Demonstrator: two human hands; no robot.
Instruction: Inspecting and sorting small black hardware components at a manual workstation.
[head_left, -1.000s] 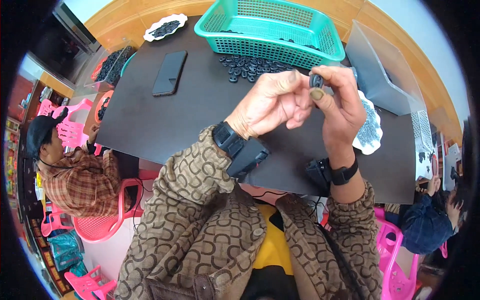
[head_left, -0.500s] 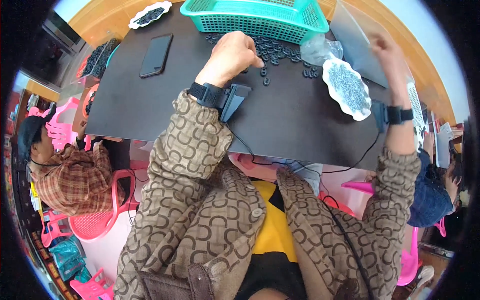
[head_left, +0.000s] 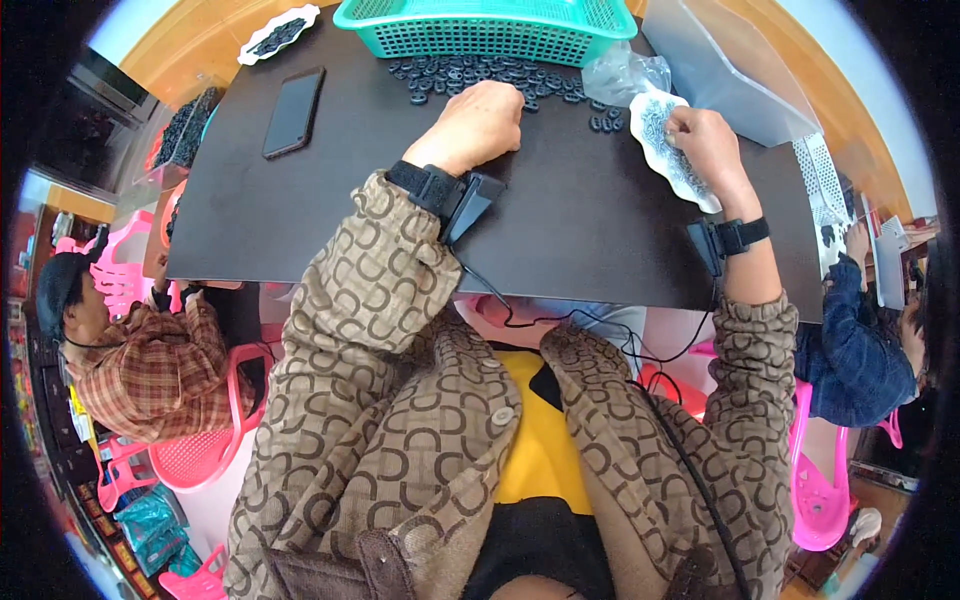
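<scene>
My left hand (head_left: pixel 478 125) rests knuckles up on the black table (head_left: pixel 350 190), its fingertips at the edge of a heap of small black ring-shaped parts (head_left: pixel 470 75). Whether it holds a part is hidden. My right hand (head_left: pixel 705 145) lies over a white scalloped dish (head_left: pixel 655 130) filled with small grey pieces, fingers curled down into it. Both wrists carry black straps with small devices and cables. A crumpled clear plastic bag (head_left: pixel 620 72) lies just behind the dish.
A teal plastic basket (head_left: pixel 490 28) stands at the far edge behind the heap. A black phone (head_left: pixel 294 112) lies to the left, a second white dish (head_left: pixel 280 32) beyond it. A grey tray (head_left: pixel 720 70) sits far right. Other people sit on pink chairs at both sides.
My hands were together in front of me holding a small part. They have separated: the left went down to the heap, the right swung out and then onto the white dish.
</scene>
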